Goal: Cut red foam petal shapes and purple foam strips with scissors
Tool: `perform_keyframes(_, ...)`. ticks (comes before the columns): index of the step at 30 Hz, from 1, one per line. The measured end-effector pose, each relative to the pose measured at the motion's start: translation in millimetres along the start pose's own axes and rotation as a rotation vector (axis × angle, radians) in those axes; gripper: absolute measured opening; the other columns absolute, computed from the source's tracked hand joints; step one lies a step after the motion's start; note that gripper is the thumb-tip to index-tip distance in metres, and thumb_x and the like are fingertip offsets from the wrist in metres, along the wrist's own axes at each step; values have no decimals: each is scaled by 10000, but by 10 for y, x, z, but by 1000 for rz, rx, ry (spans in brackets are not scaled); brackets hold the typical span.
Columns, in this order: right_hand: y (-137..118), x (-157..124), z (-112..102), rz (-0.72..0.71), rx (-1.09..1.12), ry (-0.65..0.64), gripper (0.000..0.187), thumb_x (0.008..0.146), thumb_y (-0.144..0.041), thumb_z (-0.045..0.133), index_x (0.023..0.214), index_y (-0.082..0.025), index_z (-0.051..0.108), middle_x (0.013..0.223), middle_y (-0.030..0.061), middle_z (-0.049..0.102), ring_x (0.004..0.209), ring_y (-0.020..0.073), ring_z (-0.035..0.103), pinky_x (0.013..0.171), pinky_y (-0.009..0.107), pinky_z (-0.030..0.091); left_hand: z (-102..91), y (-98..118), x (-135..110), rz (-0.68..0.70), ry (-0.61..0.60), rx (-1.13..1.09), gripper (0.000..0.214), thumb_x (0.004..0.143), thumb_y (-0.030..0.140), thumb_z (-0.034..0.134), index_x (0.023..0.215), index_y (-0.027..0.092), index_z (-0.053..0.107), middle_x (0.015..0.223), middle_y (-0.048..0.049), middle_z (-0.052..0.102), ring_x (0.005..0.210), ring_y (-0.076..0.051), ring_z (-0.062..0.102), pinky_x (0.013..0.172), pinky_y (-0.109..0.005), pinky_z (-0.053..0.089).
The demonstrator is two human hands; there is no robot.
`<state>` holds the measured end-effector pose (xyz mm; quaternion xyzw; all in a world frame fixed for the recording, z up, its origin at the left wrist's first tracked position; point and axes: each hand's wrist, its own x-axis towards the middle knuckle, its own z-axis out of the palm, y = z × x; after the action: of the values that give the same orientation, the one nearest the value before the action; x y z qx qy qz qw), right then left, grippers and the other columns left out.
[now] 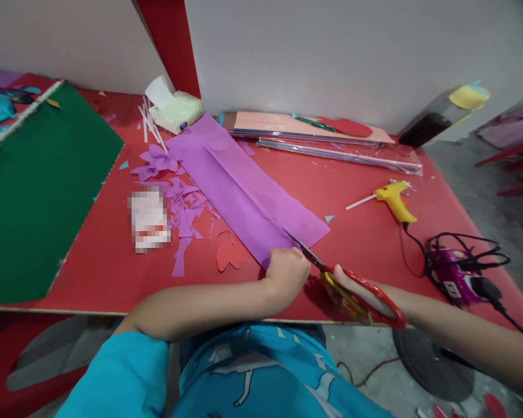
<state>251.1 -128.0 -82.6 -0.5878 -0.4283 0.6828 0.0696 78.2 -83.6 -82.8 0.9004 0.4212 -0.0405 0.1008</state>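
Near the front edge of the red tabletop [287, 305], the right hand [353, 288] is wrapped around long metal scissors with red and yellow handles [322, 267], their blades pointing left and away over the sheet's near end. Just left of them, the left hand [288, 277] is closed in a fist at the near edge of a long, flat purple sheet of paper or thin foam [239, 186]; its fingertips are hidden, but it seems to pinch that edge. The sheet runs from there toward the far left, a lengthwise crease along it. It should be light and limp, easily bent or torn, and likely to slide on the smooth top; the best hold is a light pinch at the edge close beside the blades, fingers kept off the cutting line. The scissors look stiffer and heavier, best held by the handle loops. Left of the sheet lie a small red paper heart [228, 256] and, farther off, thin purple offcuts [189, 215]; at the far left, a purple petalled flower [157, 159] sits near its far end.
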Motion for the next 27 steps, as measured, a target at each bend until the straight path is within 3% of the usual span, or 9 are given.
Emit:
perform_keyframes(4,-159,-20,29,88,80,-33,622,731,-756,315,632,-169,495,628,39,573,611,162,565,596,292,451,-24,-3,-7,-6,-1,10,239,781,-38,356,766,22,587,665,-133,592,636,-248,637,494,-272,423)
perform_keyframes(9,-218,-13,23,215,107,-40,715,669,-818,280,679,-159,558,652,84,636,623,196,617,481,274,461,-69,-25,-6,-54,-32,-28,255,777,-44,355,786,23,601,689,-140,608,662,-260,648,505,-289,441)
perform_keyframes(16,-268,-40,3,170,67,-119,706,716,-788,244,669,-156,554,717,110,652,666,199,634,411,227,433,-153,-70,19,-169,-89,-80,251,802,-23,369,821,17,616,731,-170,630,728,-284,660,537,-311,459)
perform_keyframes(20,-226,-18,1,164,76,-101,683,708,-787,277,658,-155,533,644,80,620,532,152,575,418,234,413,-170,-79,17,-178,-123,-86,256,802,-27,374,835,23,623,747,-171,637,753,-280,662,557,-314,469)
perform_keyframes(27,-146,13,99,158,339,-84,603,664,-788,386,609,-187,400,535,-32,439,456,90,432,467,237,377,-144,-60,8,-144,-136,-80,257,796,-27,380,830,24,630,746,-167,636,748,-281,661,552,-316,474)
